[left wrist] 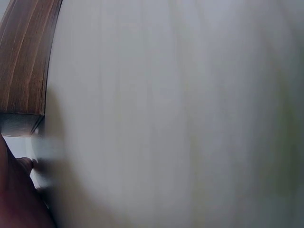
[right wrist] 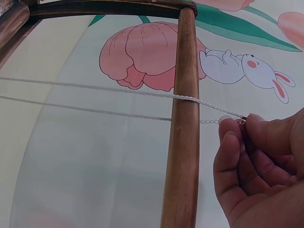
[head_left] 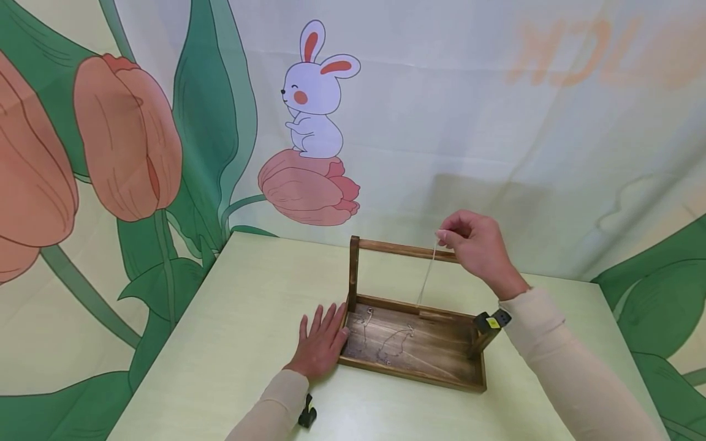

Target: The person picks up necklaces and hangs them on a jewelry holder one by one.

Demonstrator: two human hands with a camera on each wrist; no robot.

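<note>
On the table, my right hand point(head_left: 477, 248) is raised at the crossbar point(head_left: 397, 247) of a brown wooden stand. Thumb and fingertips pinch the end of a thin silvery necklace point(right wrist: 114, 90), near its small chain links. In the right wrist view one strand passes in front of the bar and the other behind it. The strands run down toward the stand's tray point(head_left: 408, 374). With its fingers spread, my left hand point(head_left: 320, 346) rests on the table against the tray's left end, thumb at the rim. The left wrist view catches dark wood point(left wrist: 26, 57) beside the hand.
Inside the tray lie two thin chains, one with its clasp point(head_left: 370, 311) near the left post, another with its clasp point(head_left: 410, 331) mid-tray. Behind the pale table point(head_left: 248, 318) hangs a curtain point(head_left: 441, 122) printed with tulips and a rabbit.
</note>
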